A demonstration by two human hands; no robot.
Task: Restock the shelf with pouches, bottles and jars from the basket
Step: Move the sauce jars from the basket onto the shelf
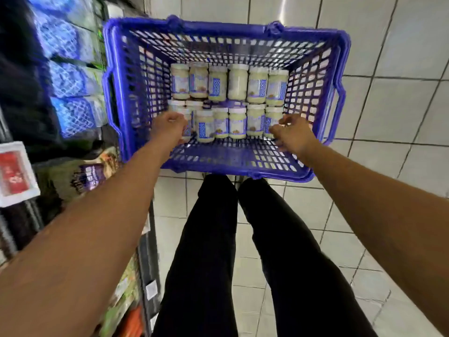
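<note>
A blue plastic basket (340, 69) stands on the tiled floor in front of me. Several white jars with blue labels (237, 81) lie in two rows on its bottom. My left hand (168, 127) reaches into the near row and grips the leftmost jar (186, 117), fingers curled round it. My right hand (292, 135) is at the rightmost jar (271, 120) of the near row, with its fingers curled round that jar. The shelf (70, 76) is on my left, stocked with blue-and-white packs.
My legs in black trousers (243, 239) stand just behind the basket. A red and white price tag (14, 173) sticks out from the shelf edge at left. Lower shelf levels hold green and purple packets (92, 173). White floor tiles (401, 93) spread to the right.
</note>
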